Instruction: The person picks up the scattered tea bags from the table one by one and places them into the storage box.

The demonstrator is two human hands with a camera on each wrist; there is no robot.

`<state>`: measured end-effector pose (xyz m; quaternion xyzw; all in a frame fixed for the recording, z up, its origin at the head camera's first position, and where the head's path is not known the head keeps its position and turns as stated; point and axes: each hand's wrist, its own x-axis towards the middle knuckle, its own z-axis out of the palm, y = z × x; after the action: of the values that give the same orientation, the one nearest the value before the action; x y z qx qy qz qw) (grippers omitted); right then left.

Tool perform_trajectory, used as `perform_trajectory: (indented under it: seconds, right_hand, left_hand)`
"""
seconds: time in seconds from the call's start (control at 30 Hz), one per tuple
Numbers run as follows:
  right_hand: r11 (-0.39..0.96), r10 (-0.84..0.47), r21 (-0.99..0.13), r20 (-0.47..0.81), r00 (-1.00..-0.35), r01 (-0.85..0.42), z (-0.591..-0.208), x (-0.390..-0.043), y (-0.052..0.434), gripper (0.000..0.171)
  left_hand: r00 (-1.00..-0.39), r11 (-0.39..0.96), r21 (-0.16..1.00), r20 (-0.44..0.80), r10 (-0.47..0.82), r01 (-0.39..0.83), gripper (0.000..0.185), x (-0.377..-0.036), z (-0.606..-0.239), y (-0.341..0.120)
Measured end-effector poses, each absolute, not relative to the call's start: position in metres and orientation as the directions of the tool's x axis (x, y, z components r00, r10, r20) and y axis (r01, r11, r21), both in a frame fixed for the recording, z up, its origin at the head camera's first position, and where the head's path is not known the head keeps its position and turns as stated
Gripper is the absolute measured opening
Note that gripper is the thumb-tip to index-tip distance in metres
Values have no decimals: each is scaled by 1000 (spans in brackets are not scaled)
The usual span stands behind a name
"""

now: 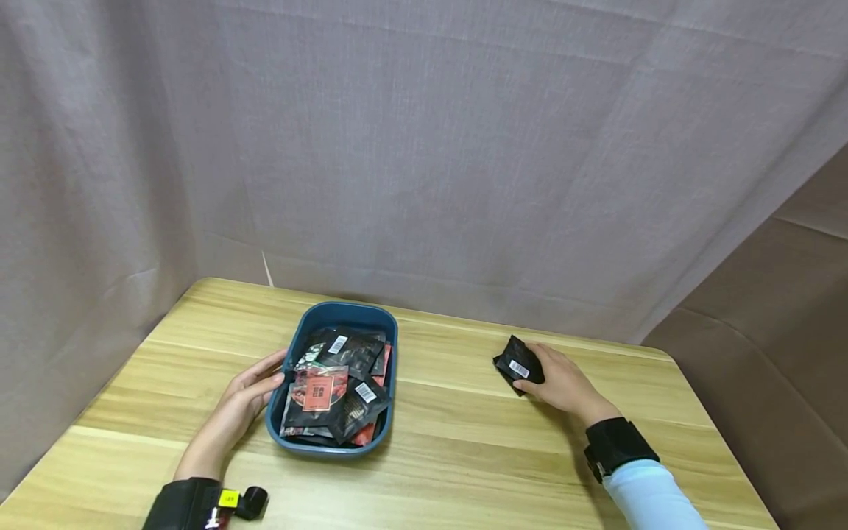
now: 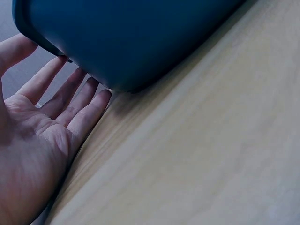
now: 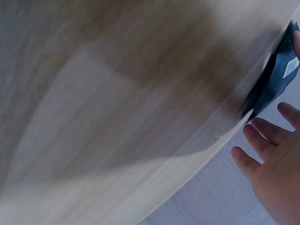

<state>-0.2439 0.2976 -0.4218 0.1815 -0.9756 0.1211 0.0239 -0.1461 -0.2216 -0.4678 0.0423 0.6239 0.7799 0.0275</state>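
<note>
My left hand [image 1: 248, 394] is beside a dark blue plastic bin [image 1: 394, 397], with fingers spread along its left wall and fingertips at its rim. The left wrist view shows those fingers [image 2: 96, 110] nearly straight against the bin's outer side. In the bin lie several black and red packets [image 1: 316, 397], some with white barcode labels. At the right of the table, my right hand [image 1: 563, 379] holds a small black packet [image 1: 513, 361] at its right side, thumb in front and fingers behind. Its barcode faces up, and its lower edge is close to the wood.
The wooden table [image 1: 450, 412] has rounded far corners. Grey cloth [image 1: 430, 162] hangs behind it and along the left side, and brown cloth [image 1: 762, 353] hangs at the right. A black band with a small camera [image 1: 252, 503] is on my left wrist.
</note>
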Motion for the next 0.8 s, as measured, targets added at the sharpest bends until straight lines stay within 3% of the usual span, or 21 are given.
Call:
perform_trajectory:
  seconds: [0.4, 0.8]
  right_hand:
    - [913, -341, -182, 148, -928, -365, -422, -250, 294, 78]
    - [844, -490, -126, 215, -845, -522, -397, -244, 210, 80]
  left_hand:
    - [-994, -215, 976, 43, 101, 20, 59, -147, -467, -222]
    - [-994, -225, 974, 46, 99, 23, 58, -146, -467, -222]
